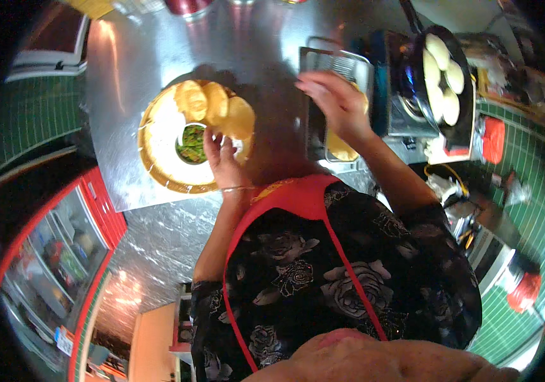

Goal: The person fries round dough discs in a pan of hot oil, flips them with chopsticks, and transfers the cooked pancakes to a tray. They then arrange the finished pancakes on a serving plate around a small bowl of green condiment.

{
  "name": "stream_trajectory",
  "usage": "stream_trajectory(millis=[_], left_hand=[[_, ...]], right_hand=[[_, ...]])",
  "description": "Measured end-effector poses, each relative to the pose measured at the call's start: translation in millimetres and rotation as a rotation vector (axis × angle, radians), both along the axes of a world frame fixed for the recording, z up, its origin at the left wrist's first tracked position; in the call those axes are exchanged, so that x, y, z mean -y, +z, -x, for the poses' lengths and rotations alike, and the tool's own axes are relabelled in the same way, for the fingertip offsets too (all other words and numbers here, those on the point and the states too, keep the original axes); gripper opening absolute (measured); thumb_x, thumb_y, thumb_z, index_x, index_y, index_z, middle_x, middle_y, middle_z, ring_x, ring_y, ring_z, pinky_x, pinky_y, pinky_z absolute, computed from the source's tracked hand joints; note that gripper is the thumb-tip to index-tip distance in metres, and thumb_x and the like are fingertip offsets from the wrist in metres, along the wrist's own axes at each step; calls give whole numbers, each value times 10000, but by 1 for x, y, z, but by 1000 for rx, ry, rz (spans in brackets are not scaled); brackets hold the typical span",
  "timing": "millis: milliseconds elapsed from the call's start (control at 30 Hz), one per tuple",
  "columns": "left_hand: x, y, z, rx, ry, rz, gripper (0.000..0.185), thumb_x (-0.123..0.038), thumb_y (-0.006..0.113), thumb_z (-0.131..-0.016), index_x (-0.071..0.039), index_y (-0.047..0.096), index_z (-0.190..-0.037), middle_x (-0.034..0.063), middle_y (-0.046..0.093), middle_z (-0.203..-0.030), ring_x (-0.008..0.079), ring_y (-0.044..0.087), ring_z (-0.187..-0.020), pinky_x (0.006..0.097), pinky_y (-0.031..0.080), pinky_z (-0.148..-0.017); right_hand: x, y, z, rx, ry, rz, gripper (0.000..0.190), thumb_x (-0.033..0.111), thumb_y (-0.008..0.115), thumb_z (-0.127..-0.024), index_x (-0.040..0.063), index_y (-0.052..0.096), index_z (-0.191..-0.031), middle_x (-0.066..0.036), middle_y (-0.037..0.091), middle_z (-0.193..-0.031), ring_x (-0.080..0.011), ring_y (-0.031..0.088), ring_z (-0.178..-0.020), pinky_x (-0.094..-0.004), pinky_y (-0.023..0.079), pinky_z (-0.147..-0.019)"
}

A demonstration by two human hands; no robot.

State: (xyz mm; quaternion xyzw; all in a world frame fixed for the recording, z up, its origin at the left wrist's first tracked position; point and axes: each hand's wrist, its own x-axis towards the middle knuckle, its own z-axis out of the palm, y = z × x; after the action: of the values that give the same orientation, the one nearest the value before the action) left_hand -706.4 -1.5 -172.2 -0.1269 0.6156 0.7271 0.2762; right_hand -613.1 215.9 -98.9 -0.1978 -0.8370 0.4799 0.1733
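My left hand (225,160) is over a round tray (149,171) with a golden-brown rim and a bright white inside. Its fingers are at the right edge of a small white bowl (191,145) filled with chopped green food; whether they grip the rim is unclear. Several puffed golden fried breads (190,100) lie along the tray's far side. To the right, my right hand (341,105) hovers above a metal tray with a wire rack (348,67), fingers stretched out and nothing seen in them. More golden fried bread (340,147) shows on that rack, partly hidden by my hand and forearm.
A dark frying pan (420,98) holding several pale oval pieces (438,52) stands on a gas stove (408,122), a blue flame beside it. Both trays rest on a steel worktop (263,52). A red-framed glass cabinet (93,191) stands at lower left.
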Motion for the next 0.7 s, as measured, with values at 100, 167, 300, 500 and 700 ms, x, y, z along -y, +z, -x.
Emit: stream_trajectory(millis=[100, 167, 300, 500, 700], left_hand=[[15, 5, -22, -22, -100, 76, 518, -154, 457, -949, -70, 309, -1438, 135, 423, -1386, 237, 445, -1230, 355, 388, -954], [19, 6, -43, -13, -102, 122, 517, -159, 465, -949, -56, 305, -1430, 116, 401, -1414, 231, 435, -1262, 347, 388, -950], [12, 3, -94, -44, -43, 110, 498, -160, 463, -947, -50, 329, -1414, 88, 399, -1428, 218, 467, -1234, 342, 403, -923], [-7, 12, -196, -85, -218, -169, 456, -88, 510, -935, -50, 400, -1376, 86, 458, -1377, 212, 542, -1135, 300, 461, -837], [-13, 24, -251, -107, -421, -51, 353, -130, 525, -944, -45, 497, -1286, 80, 577, -1239, 198, 595, -1054, 293, 461, -817]], right_hand=[[-8, 23, -135, 124, -375, 55, 192, 145, 558, -943, -21, 644, -896, -70, 638, -834, -140, 605, -782, -258, 482, -711], [-3, 10, -212, 177, -628, 189, 224, 183, 540, -964, -7, 642, -908, -50, 633, -791, -110, 582, -693, -263, 489, -643], [-3, -53, -303, 861, -482, 97, 351, 334, 582, -932, -5, 645, -995, -80, 659, -821, -187, 641, -762, -307, 520, -701], [2, -119, -289, 298, -348, 1519, 339, 323, 584, -925, 19, 608, -1074, -105, 660, -978, -262, 654, -860, -399, 535, -762], [-5, -132, -291, 226, -282, 1574, 218, 265, 570, -941, 52, 600, -910, -64, 642, -842, -199, 638, -762, -332, 532, -728]])
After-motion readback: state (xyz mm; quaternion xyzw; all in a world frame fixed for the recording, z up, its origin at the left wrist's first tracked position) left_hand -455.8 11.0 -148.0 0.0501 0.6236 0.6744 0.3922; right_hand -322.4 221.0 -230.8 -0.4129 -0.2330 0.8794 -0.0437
